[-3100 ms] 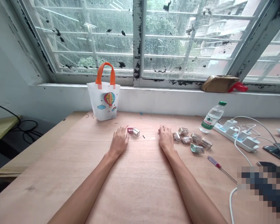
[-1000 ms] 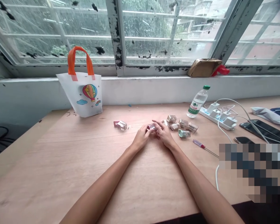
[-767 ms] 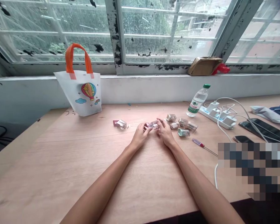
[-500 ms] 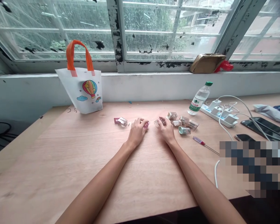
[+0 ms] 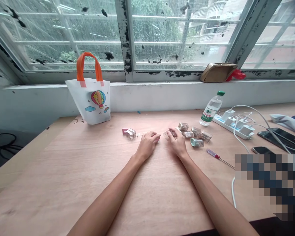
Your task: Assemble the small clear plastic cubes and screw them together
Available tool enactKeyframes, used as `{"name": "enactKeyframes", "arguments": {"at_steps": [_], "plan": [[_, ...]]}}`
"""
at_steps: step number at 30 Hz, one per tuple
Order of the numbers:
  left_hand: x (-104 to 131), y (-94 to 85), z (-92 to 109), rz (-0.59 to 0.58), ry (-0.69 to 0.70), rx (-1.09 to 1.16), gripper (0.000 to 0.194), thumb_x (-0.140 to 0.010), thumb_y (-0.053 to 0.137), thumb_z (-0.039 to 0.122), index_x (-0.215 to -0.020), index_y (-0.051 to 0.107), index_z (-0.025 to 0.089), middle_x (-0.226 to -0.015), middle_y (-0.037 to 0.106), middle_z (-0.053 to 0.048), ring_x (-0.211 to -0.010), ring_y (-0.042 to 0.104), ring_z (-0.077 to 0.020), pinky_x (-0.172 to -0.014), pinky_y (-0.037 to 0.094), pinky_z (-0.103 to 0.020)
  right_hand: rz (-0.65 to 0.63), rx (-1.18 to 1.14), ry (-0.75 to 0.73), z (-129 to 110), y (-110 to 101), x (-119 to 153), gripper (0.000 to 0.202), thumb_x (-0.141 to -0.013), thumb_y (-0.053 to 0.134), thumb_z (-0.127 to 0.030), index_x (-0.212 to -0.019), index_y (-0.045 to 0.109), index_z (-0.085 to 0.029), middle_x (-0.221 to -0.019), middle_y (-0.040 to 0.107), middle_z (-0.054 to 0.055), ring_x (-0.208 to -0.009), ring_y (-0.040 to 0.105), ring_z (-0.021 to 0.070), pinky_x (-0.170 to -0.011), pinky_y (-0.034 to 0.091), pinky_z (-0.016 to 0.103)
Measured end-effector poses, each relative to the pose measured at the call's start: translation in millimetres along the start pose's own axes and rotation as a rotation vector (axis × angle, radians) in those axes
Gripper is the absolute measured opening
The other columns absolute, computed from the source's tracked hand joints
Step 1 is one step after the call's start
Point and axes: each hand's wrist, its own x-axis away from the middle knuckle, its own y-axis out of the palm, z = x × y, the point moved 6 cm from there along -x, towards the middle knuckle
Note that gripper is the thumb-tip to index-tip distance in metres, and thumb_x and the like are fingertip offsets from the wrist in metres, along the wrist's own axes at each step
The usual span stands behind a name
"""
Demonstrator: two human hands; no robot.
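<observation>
My left hand (image 5: pixel 147 144) rests low over the tabletop with its fingers curled. A small glint shows under its fingertips, but what they hold is mostly hidden. Facing it, my right hand (image 5: pixel 177 139) grips a small clear plastic case (image 5: pixel 166 134), whose left end sticks out past the fingers. Left of my left hand lies another clear case (image 5: pixel 131 133) against a dark pink piece (image 5: pixel 124 131). Close to the right of my right hand sit several similar small clear cases (image 5: pixel 183 126), one of them with a greenish side (image 5: pixel 197 142).
A screwdriver (image 5: pixel 213 154) lies right of my right arm. Behind it are a water bottle (image 5: pixel 210 109) and a power strip (image 5: pixel 236 126) with cables. Phones (image 5: pixel 280 139) lie at far right. A white bag with orange handles (image 5: pixel 95 111) stands at back left.
The view has tilted up slightly, so everything sits lower in the picture. The pink piece at my left fingertips is now hidden. My right hand keeps its grip on the clear case.
</observation>
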Motion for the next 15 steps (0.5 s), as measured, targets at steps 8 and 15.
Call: {"name": "enactKeyframes", "arguments": {"at_steps": [8, 15], "plan": [[2, -3.1, -20, 0.118, -0.236, 0.265, 0.036, -0.101, 0.057, 0.023, -0.137, 0.052, 0.019, -0.122, 0.07, -0.01, -0.111, 0.067, -0.0223, -0.099, 0.051, -0.037, -0.026, -0.067, 0.051, 6, 1, 1, 0.057, -0.091, 0.059, -0.058, -0.126, 0.067, -0.014, -0.115, 0.069, 0.016, -0.081, 0.068, 0.0226, -0.064, 0.06, 0.036], [0, 14.2, -32, -0.001, -0.287, 0.1, 0.018, -0.1, 0.057, 0.029, -0.114, 0.063, 0.019, -0.126, 0.066, -0.011, -0.126, 0.054, -0.0283, -0.11, 0.04, -0.045, -0.082, -0.055, 0.014, 6, 9, -4, 0.065, -0.089, 0.058, -0.067, -0.127, 0.065, -0.015, -0.115, 0.065, 0.015, -0.087, 0.07, 0.0229, -0.071, 0.062, 0.037]]}}
